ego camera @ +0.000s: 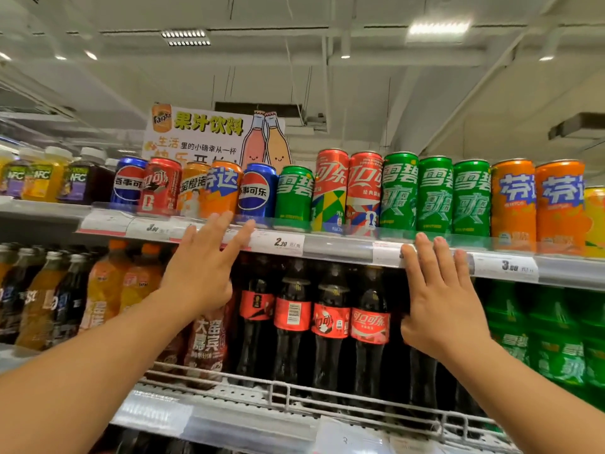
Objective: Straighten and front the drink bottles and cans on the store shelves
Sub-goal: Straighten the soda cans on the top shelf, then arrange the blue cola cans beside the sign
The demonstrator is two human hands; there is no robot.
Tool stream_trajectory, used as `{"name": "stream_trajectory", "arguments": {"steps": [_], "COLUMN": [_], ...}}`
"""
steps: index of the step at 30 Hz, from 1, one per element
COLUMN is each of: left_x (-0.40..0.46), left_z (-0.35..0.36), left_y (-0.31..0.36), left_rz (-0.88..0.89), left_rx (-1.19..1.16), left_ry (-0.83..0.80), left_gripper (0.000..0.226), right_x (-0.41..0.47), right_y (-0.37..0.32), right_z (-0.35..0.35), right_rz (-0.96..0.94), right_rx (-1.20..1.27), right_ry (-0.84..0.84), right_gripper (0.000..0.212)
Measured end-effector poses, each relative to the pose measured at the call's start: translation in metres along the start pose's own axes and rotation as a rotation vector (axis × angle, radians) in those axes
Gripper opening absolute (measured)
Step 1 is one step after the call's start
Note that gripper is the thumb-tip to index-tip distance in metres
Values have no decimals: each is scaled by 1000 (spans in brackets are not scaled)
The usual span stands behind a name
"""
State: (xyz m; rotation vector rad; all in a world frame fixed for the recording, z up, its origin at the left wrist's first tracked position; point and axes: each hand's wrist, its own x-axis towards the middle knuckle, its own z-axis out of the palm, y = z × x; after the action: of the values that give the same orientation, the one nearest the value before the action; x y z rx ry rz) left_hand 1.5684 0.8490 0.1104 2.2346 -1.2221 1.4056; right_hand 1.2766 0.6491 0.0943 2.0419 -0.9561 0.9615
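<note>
A row of drink cans lines the top shelf [343, 249]: blue Pepsi cans [257, 190], an orange Fanta can [222, 188], a short green Sprite can [294, 196], tall red Coca-Cola cans [330, 188], tall green Sprite cans [433, 194] and tall orange Fanta cans [512, 204]. My left hand [204, 263] is raised with straight fingers, its tips at the shelf lip just below the orange Fanta can and the Pepsi can. My right hand [438, 296] is held flat and open, fingertips at the shelf's price rail under the tall Sprite cans. Neither hand holds anything.
Below stand dark cola bottles [327, 322], orange soda bottles [101, 290] at left and green Sprite bottles [550, 339] at right, behind a wire rail [278, 391]. Juice bottles [45, 178] sit at the top left. A Fanta sign [209, 132] stands behind the cans.
</note>
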Motion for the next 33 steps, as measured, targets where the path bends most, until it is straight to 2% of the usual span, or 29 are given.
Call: {"name": "stream_trajectory", "arguments": {"steps": [4,8,10,12,16,25,27,31,33], "left_x": [4,6,6,6,5,2,-1,-13,-16], "left_z": [22,35,36,35,32,32,38,53,56], "left_y": [-17,-21,-23,-26,-31,-48,-70,-128,-143], "left_rz": [62,122,149,180,214,318,287,69,35], "left_rx": [-61,-171,-226,-266,-303,-360,-321,-189,-148], "left_ry": [65,88,90,91,82,69,75,46,11], "left_gripper": [95,105,108,108,107,96,95,102,106], "right_x": [1,9,17,28,49,48,49,48,47], "right_y": [-16,-66,-105,-148,-213,-234,-236,-240,-239], "right_z": [-9,-42,-55,-63,-70,-56,-55,-49,-45], "right_rz": [130,288,246,125,-15,11,18,30,26], "right_rx": [-67,-32,32,109,166,133,130,125,124], "right_ry": [-127,-222,-208,-197,-156,-79,-65,-58,-43], "right_gripper": [106,100,101,102,93,91,91,92,92]}}
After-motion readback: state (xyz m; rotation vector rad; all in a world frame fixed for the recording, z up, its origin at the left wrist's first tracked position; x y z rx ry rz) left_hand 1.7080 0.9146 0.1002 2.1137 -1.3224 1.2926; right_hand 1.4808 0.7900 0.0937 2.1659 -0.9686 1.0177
